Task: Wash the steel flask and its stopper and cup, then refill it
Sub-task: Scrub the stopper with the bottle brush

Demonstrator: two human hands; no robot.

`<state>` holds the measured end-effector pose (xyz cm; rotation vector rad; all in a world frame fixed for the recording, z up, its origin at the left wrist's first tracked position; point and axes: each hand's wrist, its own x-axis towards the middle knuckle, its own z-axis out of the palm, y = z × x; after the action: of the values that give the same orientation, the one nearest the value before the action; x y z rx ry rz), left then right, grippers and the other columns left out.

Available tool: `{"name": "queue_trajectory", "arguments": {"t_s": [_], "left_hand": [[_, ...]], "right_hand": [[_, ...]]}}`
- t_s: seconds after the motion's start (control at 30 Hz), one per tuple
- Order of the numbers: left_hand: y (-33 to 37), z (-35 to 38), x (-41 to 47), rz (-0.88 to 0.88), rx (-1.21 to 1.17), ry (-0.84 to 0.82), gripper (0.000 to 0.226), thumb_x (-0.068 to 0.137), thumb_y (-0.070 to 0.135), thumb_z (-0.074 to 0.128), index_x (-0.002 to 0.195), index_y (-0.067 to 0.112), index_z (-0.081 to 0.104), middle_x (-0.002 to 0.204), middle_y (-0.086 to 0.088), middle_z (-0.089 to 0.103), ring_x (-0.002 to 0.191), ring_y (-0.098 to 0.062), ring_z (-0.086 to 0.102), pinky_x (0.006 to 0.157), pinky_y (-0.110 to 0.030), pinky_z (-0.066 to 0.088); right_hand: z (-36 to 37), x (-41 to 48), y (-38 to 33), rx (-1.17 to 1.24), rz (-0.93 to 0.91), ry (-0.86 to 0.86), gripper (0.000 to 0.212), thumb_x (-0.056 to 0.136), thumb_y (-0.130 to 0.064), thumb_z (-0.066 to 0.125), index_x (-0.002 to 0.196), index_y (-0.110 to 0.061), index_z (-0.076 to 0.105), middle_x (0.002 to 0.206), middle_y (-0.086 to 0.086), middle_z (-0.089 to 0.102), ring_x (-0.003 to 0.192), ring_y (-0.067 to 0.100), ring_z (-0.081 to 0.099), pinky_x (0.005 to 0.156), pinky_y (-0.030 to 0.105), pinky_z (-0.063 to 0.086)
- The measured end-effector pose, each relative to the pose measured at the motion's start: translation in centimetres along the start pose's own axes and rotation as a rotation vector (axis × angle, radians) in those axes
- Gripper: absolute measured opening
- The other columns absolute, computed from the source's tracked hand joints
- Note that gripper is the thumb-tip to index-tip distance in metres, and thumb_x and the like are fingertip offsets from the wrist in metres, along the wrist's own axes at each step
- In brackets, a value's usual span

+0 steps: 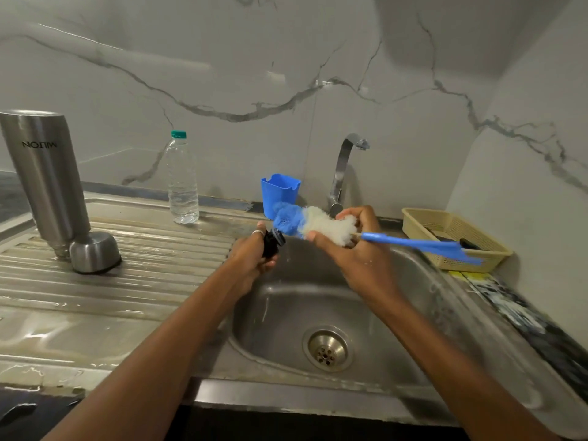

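Fingers [356, 213] around stopper [272, 245] and brush [318, 222], above sink [286, 302]

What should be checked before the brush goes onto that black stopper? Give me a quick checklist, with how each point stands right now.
1. Grip on the stopper by the left hand: ok.
2. Hold on the brush by the right hand, at its bristle end: ok.
3. Both held over the sink: ok.
4. Water from the tap: not ok, no stream shows.
5. The flask and cup upside down on the drainboard, aside: ok.
6. Soap on the bristles: cannot tell.
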<state>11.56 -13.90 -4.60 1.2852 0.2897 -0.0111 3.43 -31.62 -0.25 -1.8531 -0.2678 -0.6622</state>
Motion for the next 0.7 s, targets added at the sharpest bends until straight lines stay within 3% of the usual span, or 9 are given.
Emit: {"name": "queue_trajectory", "arguments": {"t_s": [0.17, 0.3, 0.37, 0.43, 0.5, 0.6, 0.7], "left_hand": [[0.3, -0.1, -0.1, 0.003, -0.051, 0.030, 0.040, 0.108, 0.047, 0.042, 0.101, 0.012, 0.059, 0.094, -0.012, 0.066, 0.074, -0.018, 0.062, 0.059, -0.028, 0.056], [0.4, -0.4, -0.2, 0.001, -0.071, 0.040, 0.042, 0.108, 0.047, 0.042, 0.094, 0.012, 0.059, 0.084, -0.008, 0.062, 0.069, -0.016, 0.058, 0.065, -0.028, 0.053], [0.5, -0.4, -0.2, 0.001, -0.082, 0.038, 0.041, 0.107, 0.047, 0.043, 0.095, 0.011, 0.060, 0.085, -0.008, 0.064, 0.069, -0.016, 0.058, 0.065, -0.028, 0.055], [0.6, -0.2, -0.3, 0.012, -0.085, 0.038, 0.040, 0.108, 0.044, 0.044, 0.092, 0.012, 0.060, 0.085, -0.008, 0.064, 0.072, -0.016, 0.059, 0.067, -0.029, 0.055], [0.6, 0.0, -0.5, 0.034, -0.067, 0.043, 0.038, 0.108, 0.043, 0.043, 0.089, 0.013, 0.058, 0.085, -0.009, 0.063, 0.076, -0.018, 0.059, 0.066, -0.028, 0.056], [0.6, 0.1, -0.7, 0.064, -0.043, 0.036, 0.038, 0.109, 0.043, 0.041, 0.089, 0.015, 0.058, 0.085, -0.009, 0.064, 0.079, -0.019, 0.058, 0.066, -0.028, 0.056], [0.6, 0.0, -0.8, 0.062, -0.045, 0.020, 0.037, 0.109, 0.042, 0.040, 0.092, 0.015, 0.059, 0.089, -0.010, 0.067, 0.078, -0.018, 0.059, 0.064, -0.028, 0.055]], "right_hand": [[0.2, -1.0, 0.2, -0.017, 0.060, -0.301, 0.051, 0.074, -0.034, 0.090, 0.112, -0.044, 0.058, 0.109, -0.019, 0.063, 0.092, 0.005, 0.066, 0.071, 0.027, 0.060], [-0.9, -0.5, 0.4, 0.076, 0.118, -0.586, 0.047, 0.078, 0.000, 0.085, 0.113, -0.024, 0.066, 0.111, 0.011, 0.073, 0.094, 0.014, 0.073, 0.079, 0.029, 0.061], [-1.3, -0.2, 0.9, 0.127, 0.157, -0.688, 0.050, 0.079, 0.014, 0.076, 0.118, -0.017, 0.068, 0.114, 0.014, 0.074, 0.104, 0.021, 0.073, 0.091, 0.033, 0.059], [-1.4, -0.1, 1.2, 0.121, 0.170, -0.761, 0.050, 0.084, 0.017, 0.068, 0.124, -0.012, 0.068, 0.117, 0.011, 0.075, 0.110, 0.024, 0.072, 0.094, 0.032, 0.057], [-1.5, -0.1, 1.3, 0.173, 0.228, -0.774, 0.044, 0.091, 0.014, 0.059, 0.125, -0.010, 0.068, 0.116, 0.012, 0.075, 0.108, 0.025, 0.073, 0.089, 0.030, 0.058], [-1.8, 0.2, 1.3, 0.339, 0.383, -0.759, 0.037, 0.089, -0.010, 0.051, 0.121, -0.008, 0.070, 0.114, 0.020, 0.074, 0.106, 0.036, 0.072, 0.089, 0.039, 0.059], [-2.0, 0.8, 1.3, 0.344, 0.488, -0.676, 0.031, 0.093, -0.026, 0.065, 0.112, -0.003, 0.070, 0.110, 0.026, 0.072, 0.098, 0.037, 0.073, 0.083, 0.043, 0.062]]}}
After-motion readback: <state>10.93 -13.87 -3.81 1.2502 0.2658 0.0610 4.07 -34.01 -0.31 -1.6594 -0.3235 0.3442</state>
